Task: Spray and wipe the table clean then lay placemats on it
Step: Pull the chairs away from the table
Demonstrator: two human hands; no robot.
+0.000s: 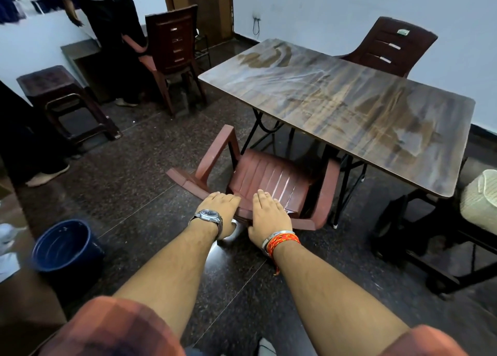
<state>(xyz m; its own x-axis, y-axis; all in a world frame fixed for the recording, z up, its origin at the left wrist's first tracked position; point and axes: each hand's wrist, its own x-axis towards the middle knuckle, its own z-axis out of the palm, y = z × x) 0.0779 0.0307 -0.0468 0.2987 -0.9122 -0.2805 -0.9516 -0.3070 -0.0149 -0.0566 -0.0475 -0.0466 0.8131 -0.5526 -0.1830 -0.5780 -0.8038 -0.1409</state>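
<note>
fingers (262, 194) of both hands: left hand (220, 210) and right hand (266, 211) clasp the top rail of the red plastic chair (271, 175), thumbs hooked beneath, chair tucked partly under the worktop (336, 100). worktop: bare, streaked with wet smears, no placemats, spray or cloth in view. step judged: wiping done, chairs being set; next calls for releasing the chair and fetching placemats.

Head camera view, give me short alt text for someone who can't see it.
Both hands, left hand and right hand, grip the back of a red plastic chair at a bare, streaky-wet wooden table; a blue bucket stands on the floor.
</note>
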